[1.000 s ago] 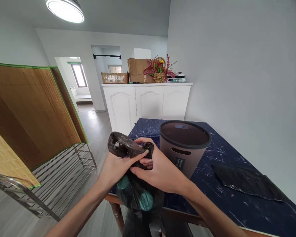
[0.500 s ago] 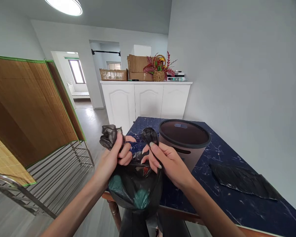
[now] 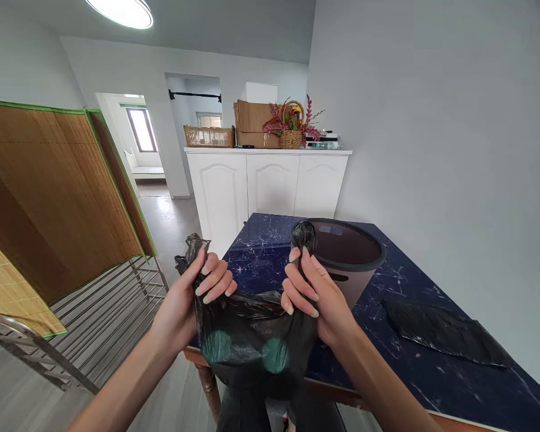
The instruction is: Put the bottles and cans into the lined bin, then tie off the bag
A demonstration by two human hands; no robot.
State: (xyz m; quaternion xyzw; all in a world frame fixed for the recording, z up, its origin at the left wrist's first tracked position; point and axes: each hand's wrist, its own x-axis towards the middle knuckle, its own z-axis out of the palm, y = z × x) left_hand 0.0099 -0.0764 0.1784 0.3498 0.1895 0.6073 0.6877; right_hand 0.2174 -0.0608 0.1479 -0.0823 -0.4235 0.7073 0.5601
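Observation:
A thin black garbage bag (image 3: pixel 252 354) hangs between my hands over the table's near edge, with green shapes showing through its plastic. My left hand (image 3: pixel 193 294) is closed round one gathered top corner, whose crumpled end sticks up above the thumb. On the other side my right hand (image 3: pixel 315 294) grips the opposite corner, a bunched loop rising over its fingers. The bag's top edge is drawn across between the two hands. Just behind my right hand stands a round trash can (image 3: pixel 355 282) with a dark rim; its visible inside wall is dark brown.
A flat folded black plastic bag (image 3: pixel 445 330) lies on the dark blue marbled table (image 3: pixel 400 282) at right. To the left is a metal rack (image 3: pixel 112 312) with bamboo mats (image 3: pixel 58 198). A white cabinet (image 3: pixel 270 180) behind carries cardboard boxes (image 3: pixel 252 123) and a flower basket (image 3: pixel 291 138).
My hands have moved farther apart, the left one leftward and the right one rightward. The bag's top is now stretched wider between them.

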